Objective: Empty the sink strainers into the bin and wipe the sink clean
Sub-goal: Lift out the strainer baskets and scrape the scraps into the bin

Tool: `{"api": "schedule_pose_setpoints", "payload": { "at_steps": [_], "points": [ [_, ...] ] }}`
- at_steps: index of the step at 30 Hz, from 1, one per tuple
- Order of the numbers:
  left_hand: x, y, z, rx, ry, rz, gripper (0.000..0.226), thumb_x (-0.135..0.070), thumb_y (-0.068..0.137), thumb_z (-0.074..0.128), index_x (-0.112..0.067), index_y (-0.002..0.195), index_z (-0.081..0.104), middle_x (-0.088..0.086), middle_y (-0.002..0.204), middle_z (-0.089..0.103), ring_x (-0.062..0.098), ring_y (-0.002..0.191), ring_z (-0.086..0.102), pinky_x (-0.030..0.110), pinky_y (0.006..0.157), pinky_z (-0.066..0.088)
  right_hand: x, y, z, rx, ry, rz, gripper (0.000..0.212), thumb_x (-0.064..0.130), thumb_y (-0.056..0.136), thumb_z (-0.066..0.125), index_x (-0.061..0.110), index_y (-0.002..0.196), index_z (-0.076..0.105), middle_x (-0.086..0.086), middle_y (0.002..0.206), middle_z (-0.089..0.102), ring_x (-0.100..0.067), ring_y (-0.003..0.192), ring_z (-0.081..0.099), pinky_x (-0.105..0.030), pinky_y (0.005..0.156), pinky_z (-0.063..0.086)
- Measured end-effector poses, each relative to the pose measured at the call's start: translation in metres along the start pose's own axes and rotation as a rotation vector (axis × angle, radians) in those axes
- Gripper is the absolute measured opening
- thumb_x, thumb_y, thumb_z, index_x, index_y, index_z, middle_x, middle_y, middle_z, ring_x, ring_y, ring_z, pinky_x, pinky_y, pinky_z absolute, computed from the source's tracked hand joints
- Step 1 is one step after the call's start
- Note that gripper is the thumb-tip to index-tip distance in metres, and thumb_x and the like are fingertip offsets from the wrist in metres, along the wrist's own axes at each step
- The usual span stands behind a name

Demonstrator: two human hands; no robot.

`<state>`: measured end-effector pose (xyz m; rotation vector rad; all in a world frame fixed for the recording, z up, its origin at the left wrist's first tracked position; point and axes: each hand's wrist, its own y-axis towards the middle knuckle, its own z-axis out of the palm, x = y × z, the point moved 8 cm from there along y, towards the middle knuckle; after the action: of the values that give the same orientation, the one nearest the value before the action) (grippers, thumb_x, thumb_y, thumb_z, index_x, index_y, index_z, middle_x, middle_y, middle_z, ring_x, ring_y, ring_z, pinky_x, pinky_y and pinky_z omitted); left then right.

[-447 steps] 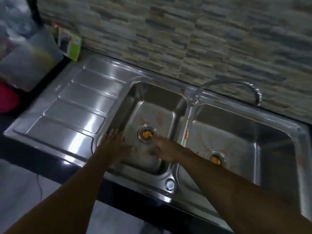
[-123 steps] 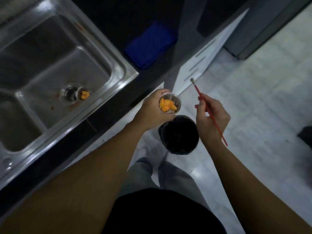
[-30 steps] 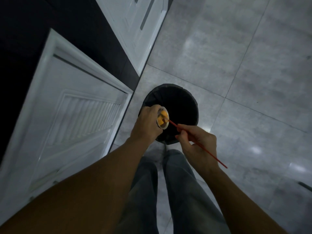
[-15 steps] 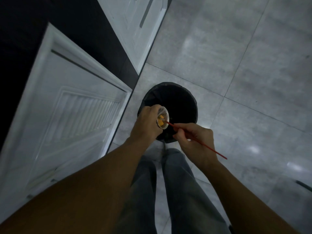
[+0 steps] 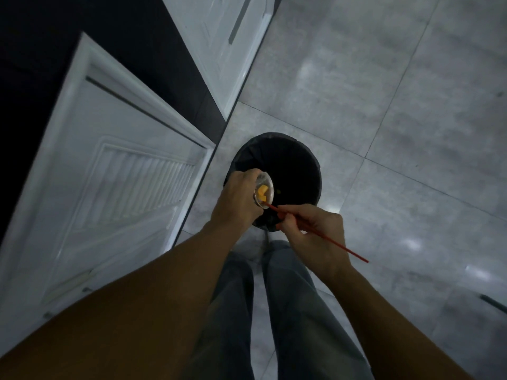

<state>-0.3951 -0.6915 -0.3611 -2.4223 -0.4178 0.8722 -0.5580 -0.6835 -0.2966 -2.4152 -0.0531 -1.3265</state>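
Left hand (image 5: 236,200): closed around tilted round metal sink strainer (image 5: 264,191) holding orange food scraps (image 5: 262,193), above black round bin (image 5: 296,165). Right hand (image 5: 312,231): pinching thin red stick (image 5: 318,234), tip at strainer rim.

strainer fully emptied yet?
No: orange scraps sit inside the strainer that the left hand tilts over the bin, with the red stick at its rim.

The bin (image 5: 290,160) mouth lies open on its far and right sides. The left hand (image 5: 236,198) with the tilted strainer (image 5: 264,190) hangs over its near-left rim, the right hand (image 5: 312,229) at the near edge. An open cabinet door (image 5: 109,187) crowds the left; bare floor (image 5: 397,133) spreads right.
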Motion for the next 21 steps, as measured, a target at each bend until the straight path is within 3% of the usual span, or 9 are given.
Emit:
{"api": "schedule_pose_setpoints", "payload": {
  "at_steps": [3,9,18,21],
  "points": [
    [-0.001,0.001,-0.002,-0.006,0.0,-0.01,0.078,-0.022,0.072,0.087,-0.024,0.139,0.047,0.008,0.135,0.048,0.028,0.121,0.057,0.039,0.096,0.054,-0.008,-0.002,-0.007,-0.051,0.008,0.04,0.02,0.013,0.091,0.062,0.019,0.105,0.075,0.009,0.093,0.074,-0.001,0.08,0.072,-0.022,0.077,0.06],
    [-0.002,0.002,-0.001,-0.016,0.009,-0.021,0.078,-0.017,0.071,0.087,-0.023,0.138,0.048,0.009,0.132,0.048,0.03,0.119,0.057,0.038,0.092,0.053,-0.024,-0.011,-0.026,-0.133,0.015,0.122,0.019,0.011,0.093,0.063,0.014,0.107,0.075,-0.001,0.098,0.076,-0.009,0.086,0.074,-0.037,0.08,0.062],
    [-0.009,0.003,0.008,-0.002,0.023,-0.029,0.076,-0.02,0.073,0.086,-0.023,0.139,0.047,0.009,0.134,0.048,0.028,0.121,0.055,0.041,0.096,0.054,-0.014,0.001,-0.007,-0.031,-0.024,0.033,0.022,0.014,0.092,0.062,0.022,0.108,0.075,0.014,0.092,0.072,0.001,0.079,0.071,-0.017,0.076,0.059],
    [-0.007,0.003,0.009,-0.003,0.028,-0.031,0.076,-0.02,0.073,0.086,-0.023,0.139,0.047,0.009,0.133,0.048,0.028,0.12,0.055,0.04,0.095,0.055,-0.023,0.0,-0.014,-0.062,-0.018,0.052,0.021,0.013,0.092,0.062,0.021,0.107,0.075,0.009,0.09,0.075,-0.001,0.075,0.071,-0.016,0.071,0.059]
  ]
}}
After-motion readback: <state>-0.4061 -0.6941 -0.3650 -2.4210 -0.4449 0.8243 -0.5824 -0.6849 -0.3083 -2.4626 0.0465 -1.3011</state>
